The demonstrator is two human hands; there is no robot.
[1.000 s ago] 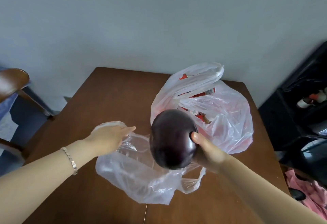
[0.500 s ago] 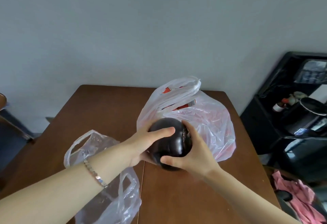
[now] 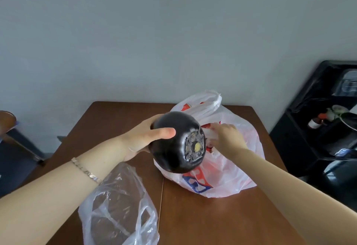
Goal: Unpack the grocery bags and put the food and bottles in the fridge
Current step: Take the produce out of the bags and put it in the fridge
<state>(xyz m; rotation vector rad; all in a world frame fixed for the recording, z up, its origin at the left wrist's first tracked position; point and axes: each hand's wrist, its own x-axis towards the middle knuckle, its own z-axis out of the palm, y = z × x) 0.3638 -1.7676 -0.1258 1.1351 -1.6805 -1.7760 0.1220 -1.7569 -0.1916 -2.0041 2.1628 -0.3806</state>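
Fingers (image 3: pixel 164 133) of the left hand (image 3: pixel 141 138) wrap around a dark round eggplant (image 3: pixel 178 142), held in the air above the middle of the tabletop (image 3: pixel 222 215), while the right hand (image 3: pixel 228 136) reaches into the mouth of the printed grocery bag (image 3: pixel 231 167) near the far right corner, its fingertips narrowed on plastic or on something red inside; I cannot tell which. From this single head view, the step goes best if the right hand spreads the bag's mouth before lifting anything, and the left keeps a firm palm under the smooth eggplant. The clear bag (image 3: pixel 119 206) at the near edge lies slack and looks empty.
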